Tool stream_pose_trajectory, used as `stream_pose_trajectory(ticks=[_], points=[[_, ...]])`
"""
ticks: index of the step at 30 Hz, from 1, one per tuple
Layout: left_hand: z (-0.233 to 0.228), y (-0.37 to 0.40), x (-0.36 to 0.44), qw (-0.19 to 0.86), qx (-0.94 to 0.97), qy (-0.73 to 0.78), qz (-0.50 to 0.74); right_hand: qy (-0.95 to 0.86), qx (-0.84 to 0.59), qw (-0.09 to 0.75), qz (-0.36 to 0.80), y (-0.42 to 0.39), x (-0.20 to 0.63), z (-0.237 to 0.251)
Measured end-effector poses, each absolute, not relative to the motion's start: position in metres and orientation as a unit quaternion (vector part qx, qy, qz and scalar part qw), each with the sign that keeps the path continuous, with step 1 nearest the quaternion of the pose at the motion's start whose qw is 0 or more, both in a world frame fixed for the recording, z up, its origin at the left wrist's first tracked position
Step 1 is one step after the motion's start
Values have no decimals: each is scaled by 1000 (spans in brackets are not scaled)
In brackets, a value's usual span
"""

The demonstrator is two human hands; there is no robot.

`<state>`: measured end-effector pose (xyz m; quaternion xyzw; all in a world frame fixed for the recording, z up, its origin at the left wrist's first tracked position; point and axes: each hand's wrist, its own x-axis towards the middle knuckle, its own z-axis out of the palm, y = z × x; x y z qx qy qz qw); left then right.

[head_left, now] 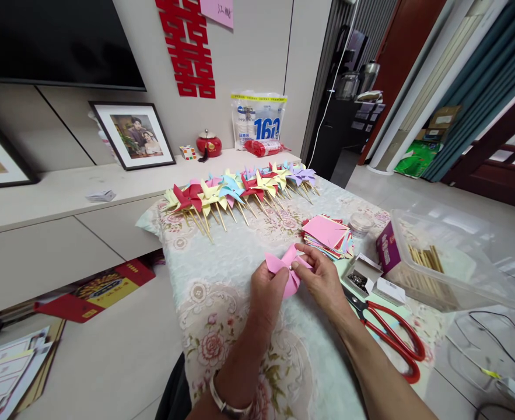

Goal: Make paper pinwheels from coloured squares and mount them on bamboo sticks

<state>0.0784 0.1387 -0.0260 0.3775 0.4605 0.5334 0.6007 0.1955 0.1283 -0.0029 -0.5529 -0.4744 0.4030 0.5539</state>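
Observation:
A pink paper pinwheel is held above the flowered tablecloth, between both hands. My left hand pinches its left side, the thumb near the middle. My right hand grips its right side, with fingertips by the centre, where a small pale spot shows. No stick can be seen on this pinwheel. Just beyond my right hand lies a stack of coloured paper squares, a pink one on top. Red-handled scissors rest beside my right forearm, near a small open box of dark metal pieces.
Several finished pinwheels on sticks lie along the table's far edge. A clear plastic bin with wooden sticks stands at right. A round clear container sits behind the paper stack. Beyond is a white cabinet with a framed photo.

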Motion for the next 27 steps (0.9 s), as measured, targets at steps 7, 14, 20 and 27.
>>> stream_pose_trajectory(ticks=[7, 14, 20, 27], points=[[-16, 136, 80, 642, 345, 436, 528, -485, -556, 548, 393, 129, 197, -3], [-18, 136, 76, 670, 340, 394, 530, -460, -513, 570, 448, 129, 199, -3], [-23, 137, 78, 679, 326, 392, 528, -453, -511, 567, 461, 131, 200, -6], [-26, 141, 77, 700, 315, 380, 516, -483, -518, 559, 432, 131, 203, -6]])
